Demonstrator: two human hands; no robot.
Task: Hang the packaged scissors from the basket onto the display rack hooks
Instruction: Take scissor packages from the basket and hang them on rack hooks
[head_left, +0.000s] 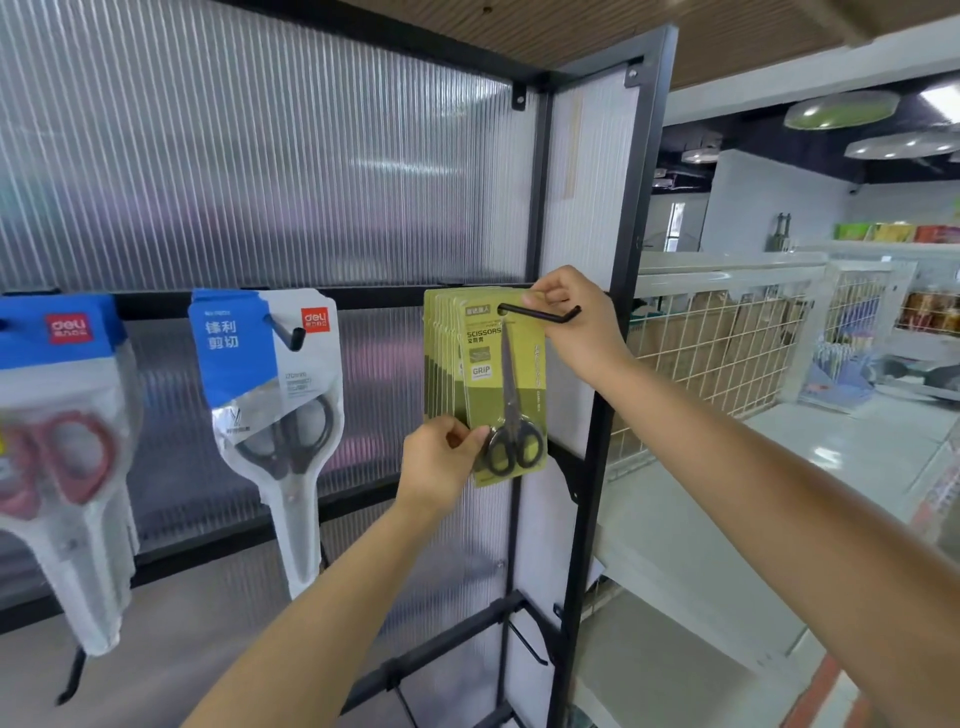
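A stack of several green-carded black scissors packs (506, 384) hangs on a black hook (540, 314) at the right end of the display rack (618, 322). My left hand (441, 460) pinches the lower left corner of the front pack beside the scissor handles. My right hand (576, 322) grips the top right corner of the pack, behind the hook's upturned tip. The hook passes through the pack's hang hole. The basket is out of sight.
Two blue-and-white scissors packs hang to the left: one with black handles (275, 415), one with red handles (57, 441). Bare hooks (527, 644) stick out lower on the rack. A white wire-mesh shelf unit (727, 343) stands to the right.
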